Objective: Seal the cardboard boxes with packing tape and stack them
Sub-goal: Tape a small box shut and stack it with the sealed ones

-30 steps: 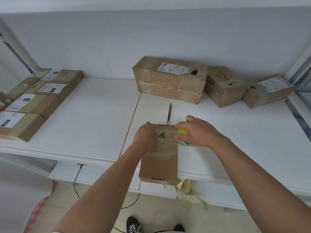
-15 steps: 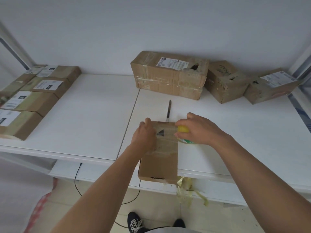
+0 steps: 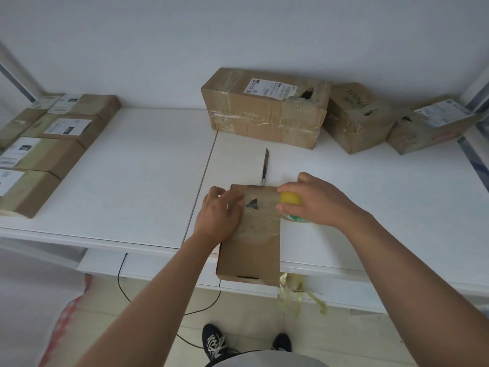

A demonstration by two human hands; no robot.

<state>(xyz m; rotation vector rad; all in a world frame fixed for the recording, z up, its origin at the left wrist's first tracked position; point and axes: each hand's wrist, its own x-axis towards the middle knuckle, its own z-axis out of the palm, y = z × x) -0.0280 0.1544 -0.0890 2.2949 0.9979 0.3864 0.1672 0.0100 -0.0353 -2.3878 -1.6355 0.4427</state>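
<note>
floor: dark shoes (image 3: 214, 340) and a black cable (image 3: 124, 284) below the bench edge.
tape scraps: yellowish strips (image 3: 293, 290) hang from the bench front.
box: small cardboard box (image 3: 251, 250) on the white bench (image 3: 137, 165), its near end past the edge, clear tape across the top.
left hand: left hand (image 3: 219, 215) lies on the box's left side, fingers fairly flat and pressing.
right hand: right hand (image 3: 315, 200) is curled round the tape roll (image 3: 291, 200) at the box's right edge.
knife: utility knife (image 3: 264, 168) just beyond the box.
far boxes: three taped boxes (image 3: 264, 115) by the wall; a row of labelled boxes (image 3: 53, 149) at far left.
</note>
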